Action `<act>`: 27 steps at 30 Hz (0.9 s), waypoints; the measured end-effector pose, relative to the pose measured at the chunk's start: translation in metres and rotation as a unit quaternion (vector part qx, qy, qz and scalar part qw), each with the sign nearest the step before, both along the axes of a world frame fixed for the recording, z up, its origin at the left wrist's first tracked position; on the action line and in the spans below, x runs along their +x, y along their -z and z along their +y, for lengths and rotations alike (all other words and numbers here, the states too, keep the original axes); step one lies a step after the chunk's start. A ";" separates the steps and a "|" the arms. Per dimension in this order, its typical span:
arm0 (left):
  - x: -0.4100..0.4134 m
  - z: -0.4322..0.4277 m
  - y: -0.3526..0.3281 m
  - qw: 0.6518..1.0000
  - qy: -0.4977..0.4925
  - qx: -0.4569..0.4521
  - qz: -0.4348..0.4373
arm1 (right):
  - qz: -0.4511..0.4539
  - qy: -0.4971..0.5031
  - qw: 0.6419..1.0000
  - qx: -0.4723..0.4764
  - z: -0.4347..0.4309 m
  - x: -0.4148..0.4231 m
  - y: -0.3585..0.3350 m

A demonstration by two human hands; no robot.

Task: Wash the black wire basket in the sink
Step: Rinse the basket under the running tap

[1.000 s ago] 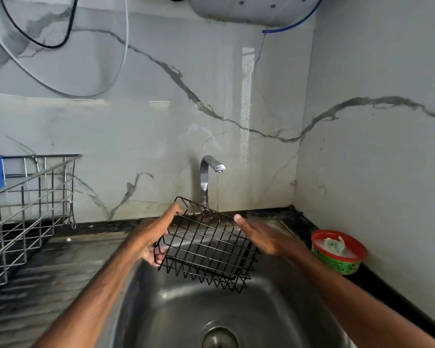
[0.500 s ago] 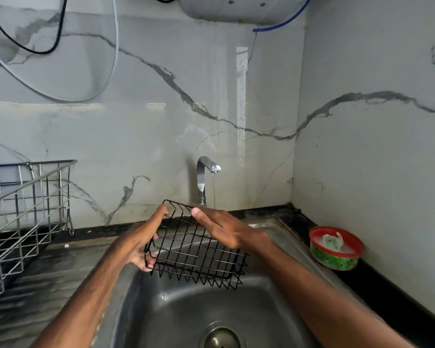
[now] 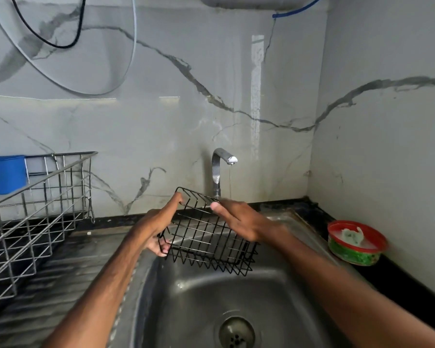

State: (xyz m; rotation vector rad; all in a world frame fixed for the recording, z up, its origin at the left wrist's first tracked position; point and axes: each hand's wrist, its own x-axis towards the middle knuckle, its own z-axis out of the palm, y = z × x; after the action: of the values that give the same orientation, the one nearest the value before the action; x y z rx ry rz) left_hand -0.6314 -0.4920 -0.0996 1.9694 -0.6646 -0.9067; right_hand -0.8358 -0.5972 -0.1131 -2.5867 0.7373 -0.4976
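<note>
Basket (image 3: 206, 237) up over the sink (image 3: 201, 305), tilted, just below the tap (image 3: 220, 167) and its thin trickle. Left hand (image 3: 158, 227) grips the basket's left end; right hand (image 3: 241, 222) lies flat and open across the wires, rubbing. Risk: wet wire slipping from that one-handed hold, dropping into the sink.

Both forearms reach forward, left hand (image 3: 158, 222) curled in a grip, right hand (image 3: 241, 222) flat, palm down, fingers extended.
</note>
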 end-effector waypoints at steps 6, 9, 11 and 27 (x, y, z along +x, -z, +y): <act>0.000 0.003 -0.001 1.000 -0.013 -0.008 0.007 | -0.023 -0.040 0.999 -0.021 0.015 0.023 -0.009; 0.004 0.006 -0.002 1.000 -0.007 -0.007 -0.028 | -0.017 -0.019 0.999 0.029 0.000 0.012 0.002; 0.005 0.008 -0.002 0.999 -0.006 -0.005 -0.038 | 0.026 0.037 0.995 0.092 -0.023 0.003 0.014; 0.017 0.020 -0.015 1.000 0.002 0.001 -0.023 | -0.114 0.068 0.985 0.107 -0.032 -0.014 0.056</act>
State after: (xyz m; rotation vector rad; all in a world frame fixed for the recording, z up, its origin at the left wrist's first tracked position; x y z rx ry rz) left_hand -0.6144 -0.4725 -0.0844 1.9961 -0.6939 -0.8663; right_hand -0.8498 -0.6296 -0.1687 -2.2461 0.8416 -0.7017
